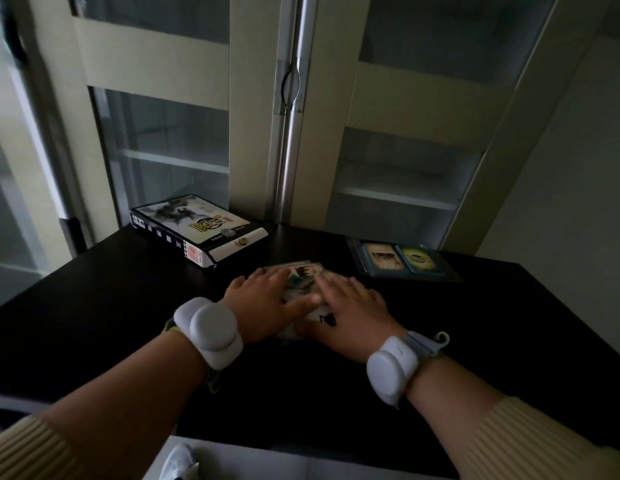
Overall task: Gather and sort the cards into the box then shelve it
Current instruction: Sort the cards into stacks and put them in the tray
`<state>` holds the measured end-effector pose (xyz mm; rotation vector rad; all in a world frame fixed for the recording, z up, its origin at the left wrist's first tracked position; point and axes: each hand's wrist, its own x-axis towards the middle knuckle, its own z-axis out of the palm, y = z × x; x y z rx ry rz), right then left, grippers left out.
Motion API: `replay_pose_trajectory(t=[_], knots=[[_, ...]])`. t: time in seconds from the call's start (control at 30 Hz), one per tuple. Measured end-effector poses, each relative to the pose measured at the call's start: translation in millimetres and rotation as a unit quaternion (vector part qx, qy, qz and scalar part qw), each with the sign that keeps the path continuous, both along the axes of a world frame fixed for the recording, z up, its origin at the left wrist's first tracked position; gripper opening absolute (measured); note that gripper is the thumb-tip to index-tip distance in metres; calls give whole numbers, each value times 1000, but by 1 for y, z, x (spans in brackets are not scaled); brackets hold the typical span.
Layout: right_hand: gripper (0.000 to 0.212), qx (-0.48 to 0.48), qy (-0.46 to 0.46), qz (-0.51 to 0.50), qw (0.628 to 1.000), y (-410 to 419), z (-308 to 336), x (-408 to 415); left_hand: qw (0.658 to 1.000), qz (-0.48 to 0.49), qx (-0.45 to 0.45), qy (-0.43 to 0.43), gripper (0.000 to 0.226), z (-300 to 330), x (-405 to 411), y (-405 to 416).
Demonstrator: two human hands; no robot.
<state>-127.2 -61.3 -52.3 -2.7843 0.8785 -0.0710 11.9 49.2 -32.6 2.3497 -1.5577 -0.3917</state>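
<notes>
- Loose cards point(303, 271) mid-table, largely hidden under both hands; only a far edge and a patch between the hands show; printed faces blurred, count cannot be told
- Left hand point(267, 303) flat on the pile, fingers straight and a little spread, thumb reaching toward the other hand; pressing, not gripping
- Right hand point(350, 306) flat beside it, fingers straight and close together, tips on the cards; its thumb side meets the left thumb
- Box lid point(197, 228) far left on the black table point(111, 306), printed face up, ink-style art with gold lettering; text too small to read
- Box tray point(402, 259) far right, well apart from the lid; two card stacks side by side inside, tan-faced and green-faced; near rim dim
- Cabinet point(291, 98) behind, glass doors shut; shelves behind the glass hazy
- White wrist bands on both arms; sleeves cut off by frame
</notes>
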Motion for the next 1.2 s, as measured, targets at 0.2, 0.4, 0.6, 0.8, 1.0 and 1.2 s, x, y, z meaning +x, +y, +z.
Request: replay_pose_trajectory(t=[0.2, 0.4, 0.6, 0.8, 1.0, 1.2], knots=[[84, -92, -146, -37, 984, 14, 0, 9, 977, 63, -129, 156, 88, 4, 4, 1], [59, -57, -121, -9, 991, 10, -3, 14, 966, 78, -109, 221, 83, -4, -17, -9], [92, -18, -15, -58, 998, 3, -7, 16, 935, 67, -173, 303, 107, 2, -12, -8], [87, -44, -101, -41, 993, 2, -11, 20, 874, 129, -252, 394, 75, 7, -7, -3], [97, 16, 23, -21, 999, 9, -11, 34, 877, 162, -253, 376, 65, 12, -2, 25], [98, -2, -13, -7, 1000, 48, -19, 62, 870, 221, -218, 383, 71, 18, 0, 53]])
